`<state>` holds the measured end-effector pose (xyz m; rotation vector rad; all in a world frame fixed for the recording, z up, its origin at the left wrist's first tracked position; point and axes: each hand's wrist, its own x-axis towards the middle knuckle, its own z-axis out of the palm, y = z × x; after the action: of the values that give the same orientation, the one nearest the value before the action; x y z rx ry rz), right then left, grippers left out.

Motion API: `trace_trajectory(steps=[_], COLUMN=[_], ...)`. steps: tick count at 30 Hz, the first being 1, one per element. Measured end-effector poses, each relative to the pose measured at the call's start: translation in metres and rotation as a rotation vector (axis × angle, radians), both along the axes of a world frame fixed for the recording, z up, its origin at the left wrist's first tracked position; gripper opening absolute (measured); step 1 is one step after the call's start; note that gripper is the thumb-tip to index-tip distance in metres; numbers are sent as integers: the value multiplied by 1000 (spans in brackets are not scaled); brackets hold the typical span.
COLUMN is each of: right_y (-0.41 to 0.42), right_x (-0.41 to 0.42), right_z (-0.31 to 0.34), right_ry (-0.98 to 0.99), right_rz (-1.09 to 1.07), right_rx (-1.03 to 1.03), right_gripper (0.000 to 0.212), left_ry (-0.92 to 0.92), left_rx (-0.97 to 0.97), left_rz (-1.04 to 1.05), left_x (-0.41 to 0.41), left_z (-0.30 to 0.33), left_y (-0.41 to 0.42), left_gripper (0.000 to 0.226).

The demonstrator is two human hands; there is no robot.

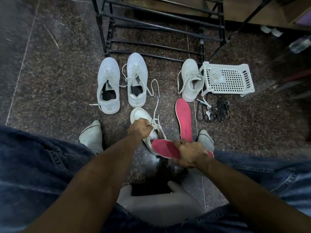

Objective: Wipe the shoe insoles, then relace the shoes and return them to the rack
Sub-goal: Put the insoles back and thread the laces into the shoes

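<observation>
**Head view: both hands occupied at the nearest white shoe**

We note the right hand (190, 154) curled round a pink insole (165, 148), thumb over its upper face, holding it clear of the floor just below the heel of the nearest white shoe (146, 126). The insole's far end passes behind the hand. We cannot tell whether the insole touches the shoe.

We record the left hand (138, 129) closed in a fist on that shoe's laces (155, 124), at the tongue. One lace end trails up and away from this hand across the floor.

Just beyond the right hand, a second pink insole (183, 120) lies flat on the speckled stone floor (58, 81), its near end close to the thumb. To the right of it we find a tangle of black laces (214, 110).

Beyond the left hand stands a pair of white shoes (121, 81), side by side, heels toward us, laces loose. Beyond the right hand stands a fourth white shoe (191, 79), touching or just beside a white plastic basket (227, 79) lying on its side.

Farthest off, past all the shoes, we observe the black metal rack (159, 22), its lower bars bare where visible.
</observation>
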<state>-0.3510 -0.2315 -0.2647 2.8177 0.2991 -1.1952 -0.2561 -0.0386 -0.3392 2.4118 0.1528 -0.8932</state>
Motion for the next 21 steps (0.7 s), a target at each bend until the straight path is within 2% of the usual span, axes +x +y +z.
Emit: trace_trajectory(steps=[5, 10, 15, 21], right_y=[21, 44, 66, 77], right_x=[0, -3, 4, 23], right_z=[-4, -16, -40, -52], right_ry=[-188, -242, -280, -328], right_rz=[-68, -313, -525, -563], right_rx=[-29, 64, 132, 142], right_gripper=[60, 41, 37, 38], left_ry=[14, 12, 13, -6], left_rx=[-30, -40, -48, -29], left_rz=[18, 42, 39, 16], left_x=[-1, -3, -2, 1], left_z=[2, 4, -2, -3], left_y=[1, 2, 4, 3], left_gripper=[13, 12, 15, 15])
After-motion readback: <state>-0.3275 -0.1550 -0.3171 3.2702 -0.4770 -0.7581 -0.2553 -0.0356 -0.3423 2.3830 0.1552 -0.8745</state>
